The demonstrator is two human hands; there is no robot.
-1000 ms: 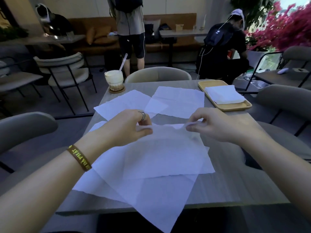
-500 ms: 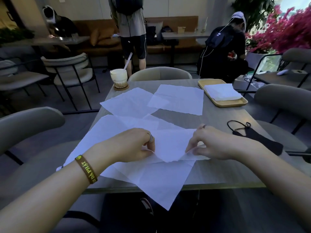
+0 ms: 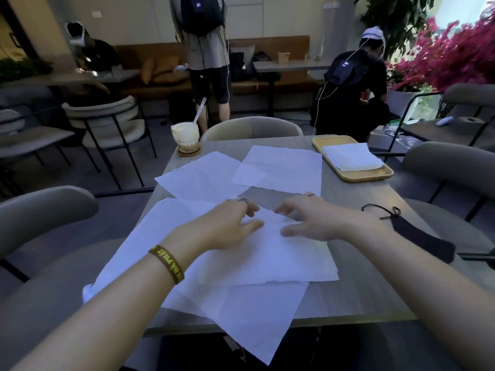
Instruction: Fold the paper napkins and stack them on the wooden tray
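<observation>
At the centre of the table (image 3: 356, 199), the left hand (image 3: 227, 227) and right hand (image 3: 318, 222) are laid with fingers loosely spread on a folded paper napkin (image 3: 267, 261), nothing being gripped by either. Unfolded napkins (image 3: 284, 167) are spread at 12 o'clock, and folded napkins (image 3: 351, 158) are stacked on the wooden tray (image 3: 359, 178) at 1 o'clock. On the left wrist a dark wristband (image 3: 166, 263) is worn, its yellow lettering legible only in part as "PHAT".

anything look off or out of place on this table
One unfolded napkin lies askew and hangs its corner over the near edge of the table, so it could slide off. A black face mask sits by the right edge. Nothing spilled.
</observation>
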